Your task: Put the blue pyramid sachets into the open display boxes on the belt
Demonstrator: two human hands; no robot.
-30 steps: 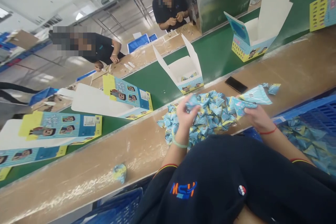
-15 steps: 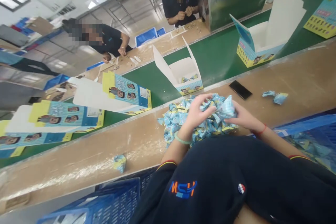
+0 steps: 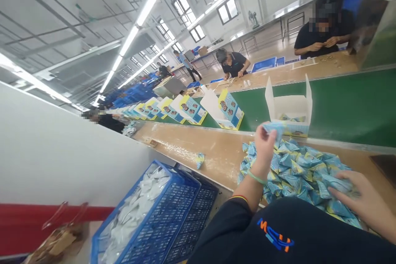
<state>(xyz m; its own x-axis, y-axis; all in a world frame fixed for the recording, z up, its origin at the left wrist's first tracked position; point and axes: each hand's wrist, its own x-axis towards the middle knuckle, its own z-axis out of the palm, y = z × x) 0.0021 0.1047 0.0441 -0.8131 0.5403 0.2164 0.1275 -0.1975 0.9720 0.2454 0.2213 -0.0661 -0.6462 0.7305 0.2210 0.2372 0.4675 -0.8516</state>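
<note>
A heap of small blue and yellow packets [image 3: 305, 173] lies on the brown ledge [image 3: 210, 152] in front of me. My left hand [image 3: 266, 142] is raised over the heap's far edge and pinches one blue packet [image 3: 276, 129], close to an open white box [image 3: 289, 109] on the green belt. My right hand [image 3: 360, 200] rests on the near right side of the heap, fingers stretched across the packets. Whether it grips any is unclear.
A blue crate [image 3: 148, 218] of pale packets stands at lower left. One stray packet [image 3: 200, 159] lies on the ledge. Flat and open printed cartons [image 3: 192, 109] ride the green belt [image 3: 352, 103]. Other people work across it and further down the line.
The view swung left and up. My left hand lifted one packet toward the open box. My right hand moved apart and settled on the heap's right side.
</note>
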